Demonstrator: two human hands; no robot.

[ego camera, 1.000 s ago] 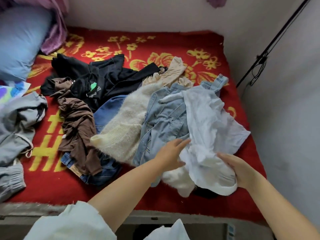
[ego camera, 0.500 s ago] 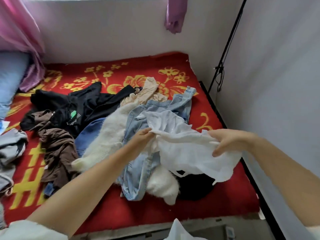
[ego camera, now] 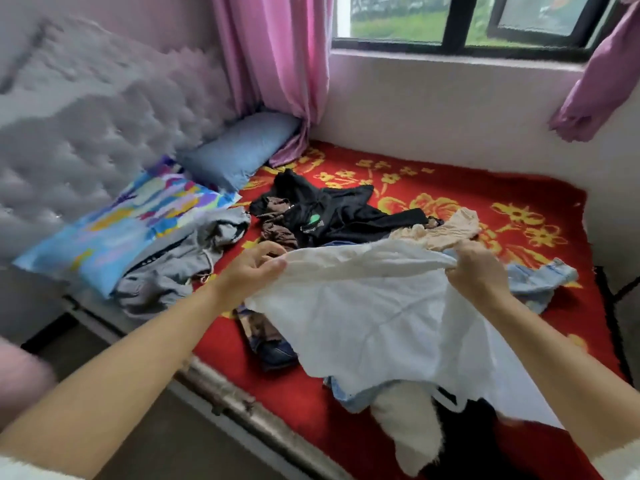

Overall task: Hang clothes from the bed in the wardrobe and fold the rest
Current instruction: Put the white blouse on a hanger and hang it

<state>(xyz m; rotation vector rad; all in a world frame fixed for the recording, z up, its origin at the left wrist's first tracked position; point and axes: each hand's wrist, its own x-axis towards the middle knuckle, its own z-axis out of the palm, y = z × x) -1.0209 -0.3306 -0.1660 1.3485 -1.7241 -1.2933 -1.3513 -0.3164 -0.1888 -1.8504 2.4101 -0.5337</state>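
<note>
1. The left hand [ego camera: 254, 268] had its fingers [ego camera: 273, 263] curled tight, pinching the left end of the white garment's [ego camera: 381, 320] top edge.
2. The right hand [ego camera: 479, 268] had its fingers curled closed as well, gripping the right end of that same edge; the two hands were held well apart with the edge stretched between them.
3. The white garment hung spread and creased from both hands above the near right part of the bed [ego camera: 519, 188], its lower part draping over the clothes beneath.
4. Under it lay a denim piece [ego camera: 540, 278], showing to the right of the right hand, and a fluffy cream garment [ego camera: 408, 431] at the near edge.
5. Farther back on the red flowered blanket lay a black hoodie [ego camera: 332, 216], with a brown garment [ego camera: 277, 230] touching its left side and a beige piece [ego camera: 446, 226] to its right.
6. A grey garment [ego camera: 173, 265] lay crumpled on the left of the bed, partly over a colourful pillow [ego camera: 121, 223]; a blue pillow [ego camera: 239, 147] sat beyond it by the pink curtain [ego camera: 277, 64].
</note>
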